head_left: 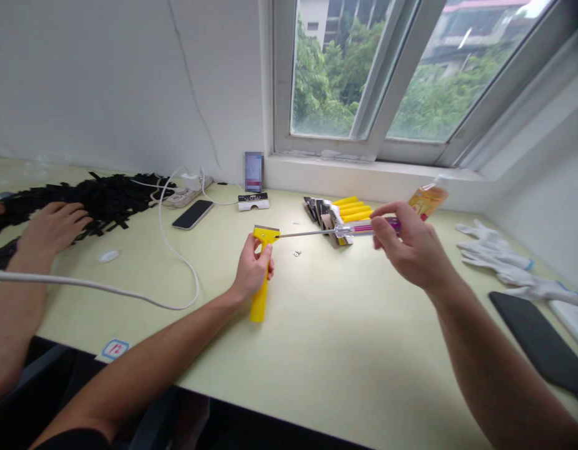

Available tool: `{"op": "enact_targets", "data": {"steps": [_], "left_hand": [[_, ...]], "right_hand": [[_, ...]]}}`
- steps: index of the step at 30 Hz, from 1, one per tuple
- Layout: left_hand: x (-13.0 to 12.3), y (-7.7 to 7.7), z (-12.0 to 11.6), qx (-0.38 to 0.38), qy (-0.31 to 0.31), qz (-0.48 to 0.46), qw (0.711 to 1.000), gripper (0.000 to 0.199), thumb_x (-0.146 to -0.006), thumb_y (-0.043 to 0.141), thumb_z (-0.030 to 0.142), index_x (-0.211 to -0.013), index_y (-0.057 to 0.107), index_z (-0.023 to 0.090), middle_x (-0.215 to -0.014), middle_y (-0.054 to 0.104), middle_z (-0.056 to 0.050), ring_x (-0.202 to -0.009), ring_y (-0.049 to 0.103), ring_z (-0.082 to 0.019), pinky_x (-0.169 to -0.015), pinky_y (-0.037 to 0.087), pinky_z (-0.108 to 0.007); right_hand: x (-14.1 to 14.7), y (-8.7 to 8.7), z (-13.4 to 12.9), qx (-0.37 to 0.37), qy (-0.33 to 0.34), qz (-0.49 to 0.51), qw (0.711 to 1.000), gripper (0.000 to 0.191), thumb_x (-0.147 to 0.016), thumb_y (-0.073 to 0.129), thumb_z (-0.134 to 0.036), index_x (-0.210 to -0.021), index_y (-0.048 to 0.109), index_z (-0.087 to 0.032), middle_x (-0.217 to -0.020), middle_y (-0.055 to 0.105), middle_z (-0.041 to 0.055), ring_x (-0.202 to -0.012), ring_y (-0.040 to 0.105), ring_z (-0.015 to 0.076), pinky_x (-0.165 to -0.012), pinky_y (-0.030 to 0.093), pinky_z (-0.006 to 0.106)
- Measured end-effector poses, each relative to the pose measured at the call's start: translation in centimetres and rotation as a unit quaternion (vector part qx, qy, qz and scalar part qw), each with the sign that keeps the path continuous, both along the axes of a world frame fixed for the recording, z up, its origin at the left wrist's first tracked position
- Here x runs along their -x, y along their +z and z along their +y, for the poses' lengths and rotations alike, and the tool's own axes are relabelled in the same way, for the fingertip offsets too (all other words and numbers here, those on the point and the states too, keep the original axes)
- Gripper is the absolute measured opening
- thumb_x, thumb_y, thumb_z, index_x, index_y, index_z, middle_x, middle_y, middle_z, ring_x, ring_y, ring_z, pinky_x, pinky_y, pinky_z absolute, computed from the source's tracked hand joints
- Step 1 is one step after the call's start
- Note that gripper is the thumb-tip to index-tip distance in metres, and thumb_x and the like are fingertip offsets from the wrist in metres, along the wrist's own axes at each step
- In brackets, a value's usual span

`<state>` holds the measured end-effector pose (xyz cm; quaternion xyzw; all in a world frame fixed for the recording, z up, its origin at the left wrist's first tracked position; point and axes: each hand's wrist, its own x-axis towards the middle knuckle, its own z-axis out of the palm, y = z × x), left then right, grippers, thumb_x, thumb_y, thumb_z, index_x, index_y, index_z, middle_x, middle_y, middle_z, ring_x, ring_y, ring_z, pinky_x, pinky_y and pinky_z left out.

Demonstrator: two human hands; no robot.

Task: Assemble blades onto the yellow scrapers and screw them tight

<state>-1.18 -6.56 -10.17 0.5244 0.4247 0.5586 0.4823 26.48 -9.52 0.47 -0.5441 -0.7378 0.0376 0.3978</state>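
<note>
My left hand (252, 267) is closed round the handle of a yellow scraper (259, 303), whose wide head with a metal strip points away from me. In my right hand (403, 240) is a long screwdriver (357, 230) with a clear and pink-purple handle, held nearly level. Its shaft runs left, and the tip meets the right side of the scraper's head. A few small metal parts (297, 254) lie on the table just right of the scraper. Behind the screwdriver lies a group of several more yellow scrapers (357, 211) with black heads or covers.
A co-worker's hand (54, 228) rests by a pile of black strips (115, 203) at left. A white cable (164, 231) loops near a phone (193, 214). White gloves (499, 256), a dark flat device (537, 337) and an orange-labelled bottle (428, 197) are at right.
</note>
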Motion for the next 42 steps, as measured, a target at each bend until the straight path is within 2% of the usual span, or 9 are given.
{"op": "enact_targets", "data": {"steps": [6, 10, 13, 17, 21, 25, 29, 33, 42], "left_hand": [[0.0, 0.0, 0.0, 0.006, -0.002, -0.009, 1.000, 0.027, -0.088, 0.059, 0.035, -0.110, 0.048, 0.024, -0.121, 0.056, -0.004, -0.047, 0.053, -0.003, -0.034, 0.040, -0.017], [0.0, -0.1, -0.1, 0.008, -0.001, -0.005, 1.000, 0.029, -0.087, 0.059, 0.037, -0.110, 0.048, 0.023, -0.124, 0.057, -0.006, -0.047, 0.054, -0.003, -0.034, 0.041, -0.017], [0.0, -0.1, -0.1, 0.008, -0.008, 0.000, 1.000, 0.030, -0.087, 0.059, 0.038, -0.110, 0.048, 0.023, -0.127, 0.056, -0.008, -0.048, 0.056, -0.004, -0.034, 0.042, -0.017], [0.1, -0.1, 0.1, 0.005, 0.000, 0.010, 1.000, 0.032, -0.087, 0.059, 0.040, -0.112, 0.048, 0.022, -0.130, 0.056, -0.009, -0.050, 0.059, -0.005, -0.035, 0.043, -0.018], [0.2, -0.2, 0.2, 0.005, -0.004, 0.013, 1.000, 0.032, -0.088, 0.059, 0.040, -0.113, 0.048, 0.023, -0.130, 0.056, -0.009, -0.050, 0.059, -0.005, -0.035, 0.043, -0.018], [0.1, -0.3, 0.2, 0.008, 0.000, 0.014, 1.000, 0.032, -0.088, 0.058, 0.040, -0.112, 0.049, 0.022, -0.127, 0.058, -0.008, -0.049, 0.058, -0.004, -0.035, 0.043, -0.017], [0.1, -0.2, 0.1, 0.013, -0.009, 0.016, 1.000, 0.033, -0.087, 0.060, 0.041, -0.112, 0.050, 0.022, -0.126, 0.059, -0.008, -0.048, 0.058, -0.004, -0.035, 0.042, -0.017], [0.1, -0.3, 0.1, 0.012, 0.000, 0.018, 1.000, 0.032, -0.087, 0.059, 0.039, -0.112, 0.050, 0.021, -0.125, 0.060, -0.008, -0.048, 0.058, -0.004, -0.035, 0.043, -0.017], [0.6, -0.2, 1.0, -0.018, 0.044, 0.045, 0.998, 0.028, -0.089, 0.056, 0.039, -0.111, 0.048, 0.022, -0.123, 0.058, -0.007, -0.047, 0.057, -0.003, -0.035, 0.042, -0.017]], "right_hand": [[-0.5, -0.2, 0.6, 0.005, -0.025, 0.006, 1.000, 0.035, -0.090, 0.056, -0.054, -0.099, 0.059, -0.020, -0.070, 0.068, 0.0027, -0.055, 0.063, 0.0179, -0.054, 0.050, 0.030], [-0.7, -0.3, 0.7, 0.020, 0.058, 0.015, 0.998, 0.041, -0.087, 0.061, -0.052, -0.114, 0.056, -0.022, -0.096, 0.073, 0.0077, -0.073, 0.069, 0.0207, -0.064, 0.054, 0.032], [-0.7, -0.1, 0.5, 0.007, -0.009, -0.004, 1.000, 0.032, -0.091, 0.054, -0.052, -0.098, 0.060, -0.022, -0.073, 0.069, 0.0040, -0.060, 0.065, 0.0188, -0.059, 0.052, 0.032], [-0.8, 0.4, 0.2, 0.015, 0.051, -0.034, 0.998, 0.040, -0.087, 0.061, -0.049, -0.115, 0.057, -0.022, -0.091, 0.073, 0.0070, -0.072, 0.069, 0.0209, -0.064, 0.053, 0.031], [-0.6, 0.8, -0.2, 0.029, -0.008, -0.049, 0.998, 0.031, -0.092, 0.053, -0.051, -0.097, 0.060, -0.021, -0.068, 0.069, 0.0029, -0.057, 0.066, 0.0196, -0.057, 0.050, 0.031], [-0.5, 0.8, -0.3, 0.030, 0.052, -0.054, 0.997, 0.033, -0.088, 0.060, -0.047, -0.109, 0.057, -0.021, -0.095, 0.074, 0.0073, -0.075, 0.071, 0.0216, -0.067, 0.054, 0.032], [-0.5, 0.8, -0.2, 0.030, 0.002, -0.042, 0.999, 0.028, -0.090, 0.058, -0.048, -0.099, 0.059, -0.021, -0.081, 0.073, 0.0055, -0.072, 0.071, 0.0227, -0.066, 0.054, 0.034], [-0.5, 0.7, -0.1, 0.018, 0.070, -0.049, 0.996, 0.032, -0.086, 0.064, -0.042, -0.110, 0.057, -0.022, -0.102, 0.074, 0.0083, -0.086, 0.072, 0.0247, -0.071, 0.055, 0.035], [-1.9, 0.9, 0.3, 0.000, 0.049, 0.027, 0.998, 0.032, -0.086, 0.065, -0.046, -0.104, 0.063, -0.020, -0.088, 0.074, 0.0062, -0.071, 0.070, 0.0200, -0.065, 0.054, 0.032]]}}
